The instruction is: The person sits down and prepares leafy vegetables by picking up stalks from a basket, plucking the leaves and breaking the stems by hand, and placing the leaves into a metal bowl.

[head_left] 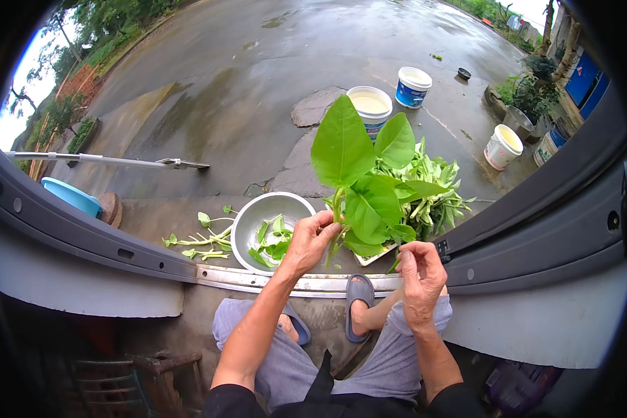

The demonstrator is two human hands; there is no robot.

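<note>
My left hand pinches the stem of a leafy green sprig between thumb and fingers, its broad leaves fanning up and right. Just right of the sprig, my right hand has thumb and forefinger brought together. A thin green piece shows by those fingertips; whether they grip it is unclear. Below and left of my left hand, a stainless steel bowl contains several loose green leaves. Cut or stripped stems lie on the ground left of it. Beyond my right hand, a heap of leafy greens partly covers a pale tray.
A metal door sill runs before my slippered feet, between dark door frames. Outside on wet concrete stand white buckets, another bucket at right, and a blue basin at left. A long pole reaches in from the left.
</note>
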